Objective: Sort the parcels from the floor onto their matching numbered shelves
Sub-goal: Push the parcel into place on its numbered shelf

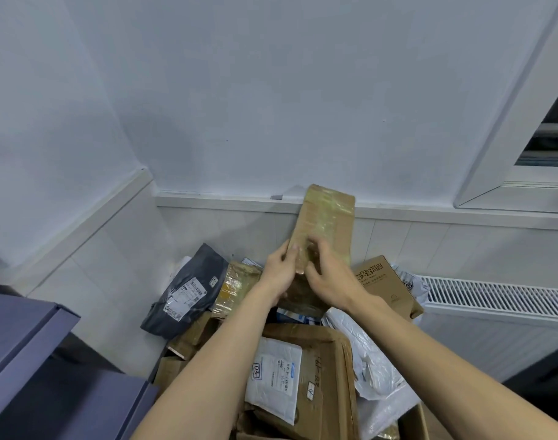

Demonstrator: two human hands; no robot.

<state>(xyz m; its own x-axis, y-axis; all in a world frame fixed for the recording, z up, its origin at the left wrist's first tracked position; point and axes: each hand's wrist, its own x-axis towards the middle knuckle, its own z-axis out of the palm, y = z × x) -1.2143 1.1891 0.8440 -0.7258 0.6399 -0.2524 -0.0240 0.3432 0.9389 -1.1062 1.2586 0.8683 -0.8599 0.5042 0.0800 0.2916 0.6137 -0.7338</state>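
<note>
Parcel, long brown taped cardboard box (327, 223), held upright over floor pile (303, 360); left hand (279, 274) and right hand (330, 276) both grip its lower end.

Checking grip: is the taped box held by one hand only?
No, both the left hand and right hand grip the taped box.

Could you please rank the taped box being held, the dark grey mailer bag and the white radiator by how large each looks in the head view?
1. white radiator
2. taped box and dark grey mailer bag: alike, and the box is nearer the camera, so unranked.
</note>
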